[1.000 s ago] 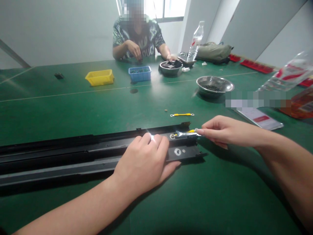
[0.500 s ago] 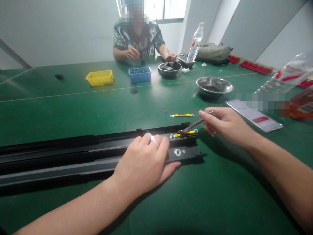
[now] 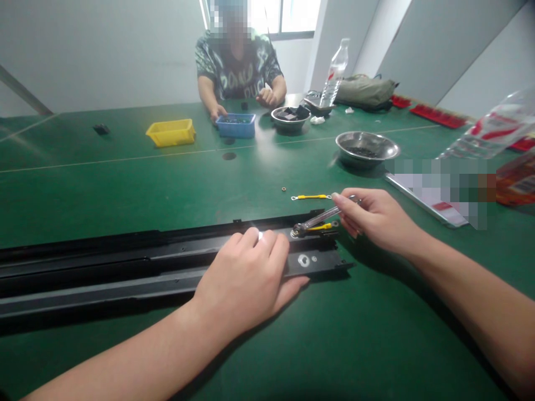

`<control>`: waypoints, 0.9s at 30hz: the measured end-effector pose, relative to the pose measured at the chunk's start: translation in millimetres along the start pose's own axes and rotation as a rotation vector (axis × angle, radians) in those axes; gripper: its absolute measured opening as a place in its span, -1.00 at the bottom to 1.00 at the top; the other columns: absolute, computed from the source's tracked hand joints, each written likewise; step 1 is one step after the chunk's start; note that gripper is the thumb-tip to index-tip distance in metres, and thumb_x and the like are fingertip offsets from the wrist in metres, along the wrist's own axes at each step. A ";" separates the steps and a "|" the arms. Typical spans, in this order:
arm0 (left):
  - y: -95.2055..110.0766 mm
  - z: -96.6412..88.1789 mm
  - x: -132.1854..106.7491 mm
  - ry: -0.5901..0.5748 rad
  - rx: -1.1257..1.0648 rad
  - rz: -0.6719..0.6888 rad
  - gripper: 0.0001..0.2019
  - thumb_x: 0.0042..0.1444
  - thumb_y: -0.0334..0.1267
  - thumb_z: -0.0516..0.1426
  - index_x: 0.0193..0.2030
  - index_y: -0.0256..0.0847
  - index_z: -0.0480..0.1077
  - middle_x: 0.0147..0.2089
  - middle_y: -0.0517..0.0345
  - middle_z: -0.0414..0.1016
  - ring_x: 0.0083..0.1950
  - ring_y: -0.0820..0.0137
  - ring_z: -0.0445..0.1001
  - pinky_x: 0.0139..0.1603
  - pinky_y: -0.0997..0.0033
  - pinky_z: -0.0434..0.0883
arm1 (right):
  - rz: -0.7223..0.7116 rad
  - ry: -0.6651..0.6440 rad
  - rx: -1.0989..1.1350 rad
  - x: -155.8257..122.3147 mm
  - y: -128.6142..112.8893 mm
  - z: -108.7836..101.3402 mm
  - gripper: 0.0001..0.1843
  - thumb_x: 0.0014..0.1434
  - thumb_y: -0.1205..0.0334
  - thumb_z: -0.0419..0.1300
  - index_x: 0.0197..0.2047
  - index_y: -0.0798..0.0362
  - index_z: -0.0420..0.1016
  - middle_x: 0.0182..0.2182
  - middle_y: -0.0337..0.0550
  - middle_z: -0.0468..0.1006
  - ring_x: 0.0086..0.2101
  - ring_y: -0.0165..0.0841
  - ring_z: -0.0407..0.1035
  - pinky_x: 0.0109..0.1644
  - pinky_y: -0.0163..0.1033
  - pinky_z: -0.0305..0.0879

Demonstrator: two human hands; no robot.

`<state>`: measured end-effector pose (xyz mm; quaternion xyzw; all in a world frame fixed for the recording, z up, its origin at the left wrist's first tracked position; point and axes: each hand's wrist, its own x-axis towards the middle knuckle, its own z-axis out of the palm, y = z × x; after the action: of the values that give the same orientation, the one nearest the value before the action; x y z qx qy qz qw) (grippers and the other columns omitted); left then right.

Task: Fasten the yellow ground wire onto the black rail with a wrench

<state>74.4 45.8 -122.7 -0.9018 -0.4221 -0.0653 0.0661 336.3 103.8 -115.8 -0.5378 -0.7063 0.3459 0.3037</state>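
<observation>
My right hand [image 3: 368, 214] is closed on a metal wrench [image 3: 321, 216]. The wrench's head rests over the nut or bolt at the left end of a yellow wire [image 3: 324, 226] with ring terminals. That wire lies on a long black metal rail [image 3: 167, 273], near the rail's right end. My left hand [image 3: 246, 273] grips the rail just left of the wrench, fingers over its top and thumb along the near side. A bare round stud or hole [image 3: 304, 260] shows on the rail's near strip. Behind the rail lie a second yellow wire [image 3: 312, 196] and a small nut [image 3: 283, 189].
Across the green table [image 3: 125, 189] sits a person, one hand at a blue bin [image 3: 236, 128]. A yellow bin [image 3: 171, 133], steel bowls [image 3: 368, 149] of small parts and a water bottle [image 3: 334, 75] stand farther back. A phone [image 3: 430, 200] lies beyond my right hand.
My right hand has moved the wrench left, bringing its head onto the fastener at the wire's left end. My left hand stays put. The person opposite has reached to the blue bin, which shifted slightly.
</observation>
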 end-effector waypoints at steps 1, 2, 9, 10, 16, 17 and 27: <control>0.1 0.0 0.1 0.003 -0.001 0.001 -0.56 0.34 0.18 0.00 -0.05 -0.20 0.36 -0.15 -0.04 0.44 -0.12 0.07 0.37 -0.14 0.03 0.38 | 0.003 0.002 0.001 0.2 0.2 0.3 -0.42 0.38 -0.24 0.11 -0.52 -0.01 0.30 -0.67 -0.27 0.36 -0.60 -0.40 0.23 -0.40 -0.20 0.15; 0.3 0.0 0.3 0.005 -0.001 0.001 -0.55 0.34 0.18 0.01 -0.05 -0.21 0.36 -0.15 -0.04 0.44 -0.13 0.07 0.37 -0.15 0.02 0.38 | 0.006 0.003 0.004 0.3 0.4 0.4 -0.42 0.38 -0.25 0.11 -0.52 -0.01 0.30 -0.67 -0.27 0.36 -0.60 -0.40 0.23 -0.41 -0.20 0.15; 1.4 0.0 0.6 0.001 0.006 -0.001 -0.56 0.34 0.18 0.00 -0.06 -0.20 0.36 -0.18 -0.03 0.44 -0.14 0.07 0.37 -0.15 0.03 0.38 | 0.000 0.006 0.006 -0.2 0.2 -2.1 -0.42 0.36 -0.27 0.13 -0.51 -0.02 0.31 -0.66 -0.27 0.37 -0.60 -0.40 0.23 -0.41 -0.20 0.14; 1.3 0.0 0.4 0.001 0.007 0.000 -0.56 0.34 0.18 0.00 -0.06 -0.20 0.36 -0.18 -0.03 0.44 -0.14 0.08 0.37 -0.15 0.03 0.38 | -0.004 0.006 0.001 -0.3 0.1 -2.3 -0.42 0.36 -0.27 0.13 -0.51 -0.01 0.31 -0.66 -0.26 0.38 -0.60 -0.40 0.23 -0.41 -0.20 0.14; 0.7 0.6 -0.2 -0.019 0.014 -0.005 -0.54 0.35 0.20 -0.03 -0.04 -0.19 0.34 -0.16 -0.04 0.43 -0.13 0.07 0.37 -0.13 0.03 0.38 | 0.007 -0.010 -0.013 -0.2 0.6 -0.7 -0.41 0.35 -0.31 0.11 -0.51 -0.02 0.31 -0.65 -0.26 0.37 -0.58 -0.38 0.24 -0.38 -0.19 0.17; 0.6 0.6 0.1 -0.022 0.015 -0.006 -0.54 0.35 0.20 -0.03 -0.04 -0.18 0.34 -0.15 -0.04 0.43 -0.13 0.07 0.37 -0.13 0.03 0.38 | 0.012 -0.005 -0.019 -0.1 0.7 -0.3 -0.41 0.35 -0.31 0.11 -0.51 -0.03 0.31 -0.65 -0.26 0.38 -0.58 -0.37 0.24 -0.38 -0.19 0.17; 1.3 1.1 0.1 -0.017 0.011 -0.010 -0.54 0.36 0.19 -0.04 -0.04 -0.19 0.36 -0.18 -0.06 0.44 -0.14 0.07 0.38 -0.12 0.04 0.38 | 0.203 -0.070 0.032 6.0 9.4 1.0 -0.38 0.26 -0.39 0.15 -0.52 -0.04 0.25 -0.73 -0.30 0.30 -0.67 -0.38 0.21 -0.50 -0.20 0.09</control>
<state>75.5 45.2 -123.9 -0.8998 -0.4274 -0.0556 0.0672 339.3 111.2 -123.7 -0.5893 -0.6526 0.4049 0.2508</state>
